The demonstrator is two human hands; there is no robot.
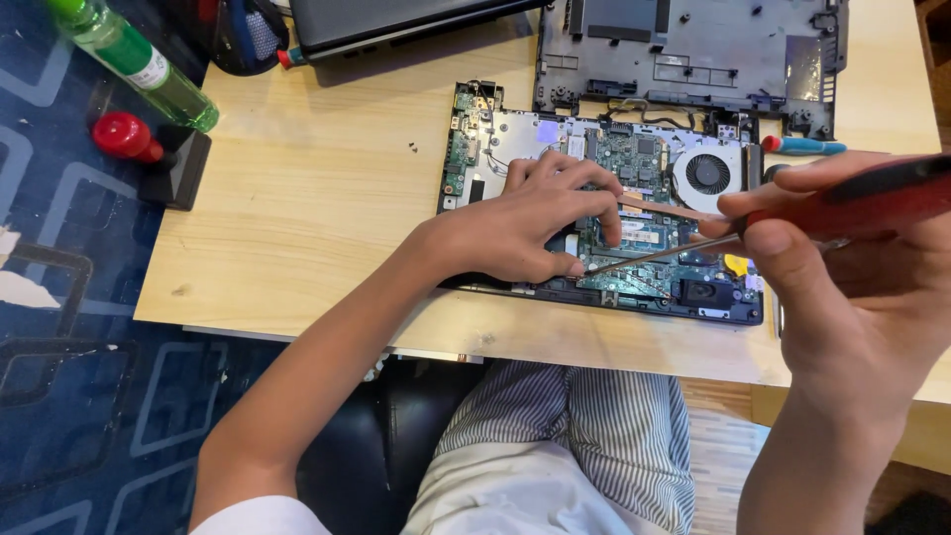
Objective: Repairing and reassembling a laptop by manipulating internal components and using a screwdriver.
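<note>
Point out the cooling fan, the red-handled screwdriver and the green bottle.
cooling fan (707, 173), head view, on the dark hub at its centre.
red-handled screwdriver (872, 203), head view, on the red handle in the right hand.
green bottle (149, 71), head view, on its label, mid-body.

Green bottle, red knob, detached laptop cover.

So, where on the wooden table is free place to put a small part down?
The table is bare left of the opened laptop, out to its left edge, and along the near edge under the left hand. It is crowded at the back by the bottom cover, and at the right by the right hand with its screwdriver.
</note>
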